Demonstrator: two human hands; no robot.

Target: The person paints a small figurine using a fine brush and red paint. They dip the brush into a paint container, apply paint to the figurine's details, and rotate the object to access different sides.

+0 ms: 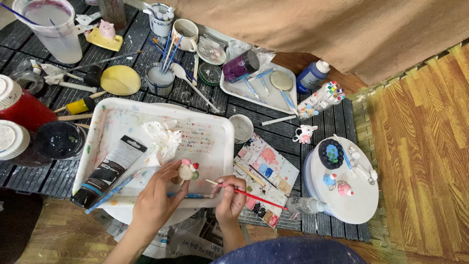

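Note:
My left hand (155, 199) holds a small round clay figure (186, 170) with pink, red and green bits, over the front of a paint-stained white tray (215, 128). My right hand (230, 197) grips a thin red-handled paintbrush (246, 193), its tip pointing left toward the figure. A black paint tube (108, 170) and a crumpled white tissue (163, 138) lie in the tray. A blue-handled brush (110, 193) lies under my left hand.
A paint palette (266, 178) lies right of my right hand. A round white stand (359, 195) carries small painted figures. A cow figure (306, 133), jars, cups of brushes, a second tray (254, 93) and a plastic cup (53, 27) crowd the dark slatted surface. Wood-pattern mats lie at right.

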